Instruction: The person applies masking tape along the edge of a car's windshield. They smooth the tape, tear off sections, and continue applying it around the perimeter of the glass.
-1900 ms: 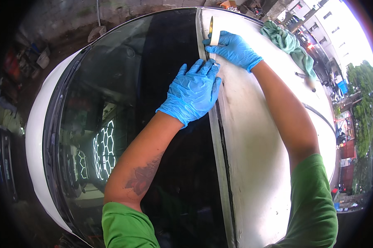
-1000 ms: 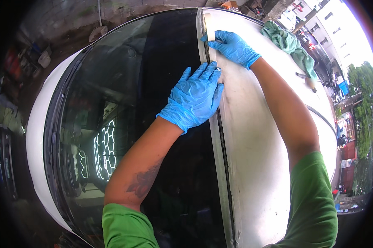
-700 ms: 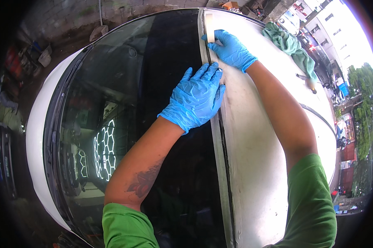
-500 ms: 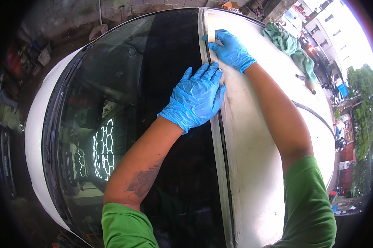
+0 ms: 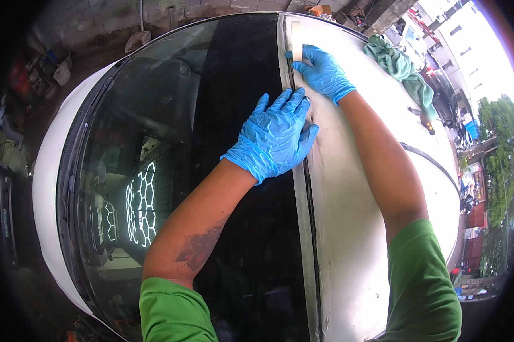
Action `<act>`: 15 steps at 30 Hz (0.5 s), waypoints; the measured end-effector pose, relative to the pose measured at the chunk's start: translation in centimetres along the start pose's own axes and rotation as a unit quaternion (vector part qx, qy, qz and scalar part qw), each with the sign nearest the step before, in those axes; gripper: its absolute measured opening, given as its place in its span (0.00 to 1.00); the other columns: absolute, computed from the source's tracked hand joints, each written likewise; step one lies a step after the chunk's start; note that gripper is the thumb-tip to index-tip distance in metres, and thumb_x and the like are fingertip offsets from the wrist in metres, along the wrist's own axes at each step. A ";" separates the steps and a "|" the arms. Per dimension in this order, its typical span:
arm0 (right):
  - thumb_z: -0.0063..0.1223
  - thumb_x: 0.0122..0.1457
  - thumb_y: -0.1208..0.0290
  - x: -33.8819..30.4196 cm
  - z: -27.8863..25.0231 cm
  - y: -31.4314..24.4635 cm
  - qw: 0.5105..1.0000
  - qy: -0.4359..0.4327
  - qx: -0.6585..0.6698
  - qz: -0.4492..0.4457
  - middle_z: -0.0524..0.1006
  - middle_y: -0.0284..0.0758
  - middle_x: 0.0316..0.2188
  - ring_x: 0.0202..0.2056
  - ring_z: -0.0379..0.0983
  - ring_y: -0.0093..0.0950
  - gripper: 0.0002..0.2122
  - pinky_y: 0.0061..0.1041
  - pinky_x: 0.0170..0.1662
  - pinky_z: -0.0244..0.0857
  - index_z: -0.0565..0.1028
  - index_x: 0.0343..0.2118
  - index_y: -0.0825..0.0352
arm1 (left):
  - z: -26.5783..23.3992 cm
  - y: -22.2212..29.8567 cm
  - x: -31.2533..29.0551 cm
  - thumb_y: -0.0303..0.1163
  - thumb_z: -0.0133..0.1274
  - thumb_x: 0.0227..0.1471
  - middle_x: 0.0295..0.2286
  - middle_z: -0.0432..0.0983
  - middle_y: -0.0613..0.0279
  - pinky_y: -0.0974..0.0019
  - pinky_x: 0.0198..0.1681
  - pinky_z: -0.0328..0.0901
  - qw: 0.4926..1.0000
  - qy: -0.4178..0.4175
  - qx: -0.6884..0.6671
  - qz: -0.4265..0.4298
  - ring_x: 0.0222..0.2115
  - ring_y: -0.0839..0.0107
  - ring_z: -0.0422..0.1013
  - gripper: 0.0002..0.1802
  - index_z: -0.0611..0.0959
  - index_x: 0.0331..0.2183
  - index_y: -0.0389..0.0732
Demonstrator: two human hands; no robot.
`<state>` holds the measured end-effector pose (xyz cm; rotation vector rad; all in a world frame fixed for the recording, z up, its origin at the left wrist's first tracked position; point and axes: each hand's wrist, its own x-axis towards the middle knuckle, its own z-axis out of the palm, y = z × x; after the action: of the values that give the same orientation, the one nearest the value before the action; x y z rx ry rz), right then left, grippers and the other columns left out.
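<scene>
A white car's roof [image 5: 353, 228] meets its dark windshield [image 5: 240, 228] along a black seam [image 5: 309, 216] edged with a pale strip. My left hand [image 5: 272, 135], in a blue glove, rests on this edge with fingers stretched out. It holds nothing that I can make out. Farther along the seam, my right hand [image 5: 323, 73], also gloved in blue, pinches the near end of a flat cream strip [image 5: 297, 40] between thumb and fingers. The strip lies along the roof's edge, pointing away from me. Whether it is tape or a stiff piece is unclear.
On the roof's far right lies a crumpled green cloth [image 5: 394, 60]. Near it is a small tool with a dark and orange handle [image 5: 428, 122]. A thin black strip [image 5: 430, 158] crosses the roof. Wipers [image 5: 69, 171] line the windshield's left edge; a block wall [image 5: 97, 25] stands behind.
The view has shifted slightly. Both hands keep about the same places at the seam, and the right hand still pinches the cream strip.
</scene>
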<state>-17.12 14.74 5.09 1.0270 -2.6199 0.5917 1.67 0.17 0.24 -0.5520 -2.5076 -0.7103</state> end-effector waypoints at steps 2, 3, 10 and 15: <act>0.61 0.61 0.70 0.0 0.2 0.5 1.000 0.003 0.009 0.011 0.82 0.41 0.49 0.48 0.80 0.37 0.14 0.31 0.56 0.70 0.82 0.49 0.62 | 0.0 0.1 0.0 0.48 0.46 0.64 0.63 0.65 0.45 0.41 0.66 0.56 1.000 -0.001 0.000 0.001 0.65 0.52 0.61 0.32 0.72 0.60 0.34; 0.62 0.61 0.70 0.0 0.2 0.4 0.999 -0.004 0.020 0.028 0.81 0.40 0.50 0.49 0.79 0.35 0.14 0.31 0.57 0.70 0.82 0.50 0.59 | 0.1 -0.1 0.0 0.48 0.46 0.64 0.63 0.65 0.45 0.41 0.66 0.56 1.000 0.003 0.002 0.003 0.65 0.52 0.61 0.32 0.72 0.60 0.34; 0.62 0.62 0.69 0.0 0.2 0.2 0.996 -0.017 0.034 0.081 0.83 0.37 0.49 0.48 0.80 0.32 0.15 0.29 0.56 0.71 0.83 0.52 0.54 | 0.5 -0.5 -0.1 0.47 0.46 0.65 0.62 0.65 0.45 0.41 0.66 0.56 1.000 0.010 -0.007 0.006 0.64 0.51 0.62 0.32 0.72 0.60 0.34; 0.64 0.59 0.68 0.0 0.1 0.7 0.998 -0.004 0.030 0.060 0.84 0.43 0.45 0.45 0.82 0.36 0.16 0.30 0.53 0.72 0.82 0.50 0.64 | 0.8 -0.5 -0.1 0.46 0.46 0.65 0.62 0.66 0.45 0.41 0.65 0.57 1.000 0.022 0.002 0.014 0.63 0.51 0.63 0.31 0.72 0.60 0.35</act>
<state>-17.63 15.10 4.80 0.8947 -2.6995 0.6987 1.25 0.26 -0.63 -0.5633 -2.4547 -0.6991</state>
